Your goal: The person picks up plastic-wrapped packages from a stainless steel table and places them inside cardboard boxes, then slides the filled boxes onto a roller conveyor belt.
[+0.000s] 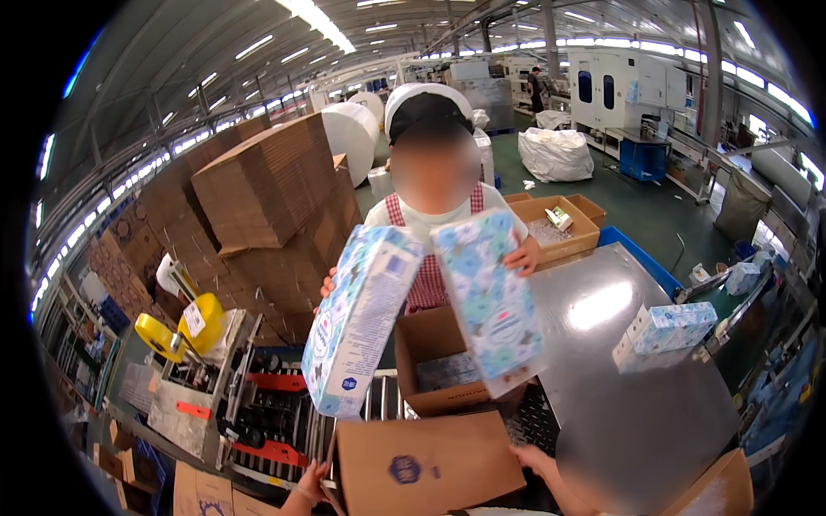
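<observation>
Close in front of me is a brown cardboard box (pixel 430 464) with a printed blue emblem on its face. My left hand (pixel 311 483) grips its left edge, fingers bent around it. On the opposite side, my right hand (pixel 535 462) holds the right edge, only partly visible. Just beyond stands an open carton (pixel 430 400) with blue packs inside. Facing me, a co-worker holds a blue floral pack (pixel 361 318) in one hand and a second floral pack (pixel 490 301) in the other, both tilted above that carton.
A metal table (pixel 594 344) is on the right, bearing another floral pack (pixel 675 328). At left are a roller conveyor (pixel 379 396) and a tape machine with yellow rolls (pixel 203 322). Stacked flattened cartons (pixel 267 181) rise behind. An open carton (pixel 559 228) stands behind the table.
</observation>
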The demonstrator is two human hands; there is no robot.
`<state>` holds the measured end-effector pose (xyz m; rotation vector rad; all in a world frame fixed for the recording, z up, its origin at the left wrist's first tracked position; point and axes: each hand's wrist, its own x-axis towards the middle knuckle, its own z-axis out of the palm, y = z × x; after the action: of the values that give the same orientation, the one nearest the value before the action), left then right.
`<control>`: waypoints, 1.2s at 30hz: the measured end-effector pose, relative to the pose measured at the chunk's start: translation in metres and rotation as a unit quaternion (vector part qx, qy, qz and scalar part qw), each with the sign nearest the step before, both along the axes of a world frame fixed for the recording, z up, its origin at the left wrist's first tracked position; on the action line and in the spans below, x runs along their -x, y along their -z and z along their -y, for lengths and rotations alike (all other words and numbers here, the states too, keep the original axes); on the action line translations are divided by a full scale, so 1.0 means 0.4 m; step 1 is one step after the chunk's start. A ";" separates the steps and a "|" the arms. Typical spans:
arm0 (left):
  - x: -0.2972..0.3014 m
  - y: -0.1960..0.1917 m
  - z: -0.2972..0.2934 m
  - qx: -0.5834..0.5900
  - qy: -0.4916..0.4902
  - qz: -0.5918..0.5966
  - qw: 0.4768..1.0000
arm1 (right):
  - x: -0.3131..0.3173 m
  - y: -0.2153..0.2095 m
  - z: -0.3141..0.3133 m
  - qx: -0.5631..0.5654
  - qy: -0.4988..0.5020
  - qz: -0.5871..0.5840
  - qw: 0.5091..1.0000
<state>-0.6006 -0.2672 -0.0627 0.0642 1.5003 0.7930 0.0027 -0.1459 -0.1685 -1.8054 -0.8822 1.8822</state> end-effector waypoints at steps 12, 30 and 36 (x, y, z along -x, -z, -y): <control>-0.643 0.132 -0.296 -0.114 0.175 0.116 0.971 | 0.361 -0.553 0.126 -0.218 -0.325 0.140 0.910; -0.405 0.196 -0.215 -0.164 0.166 -0.198 0.952 | -0.306 -0.181 -0.094 -0.280 -0.273 0.491 0.779; -0.441 0.285 -0.195 -0.106 0.280 -0.614 0.730 | -0.579 -0.330 -0.268 -0.391 -0.187 0.445 0.784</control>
<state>-0.4241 -0.1892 -0.1769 1.3959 2.4000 0.3508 0.2345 -0.0385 -0.0366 -1.9342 -2.0675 0.4409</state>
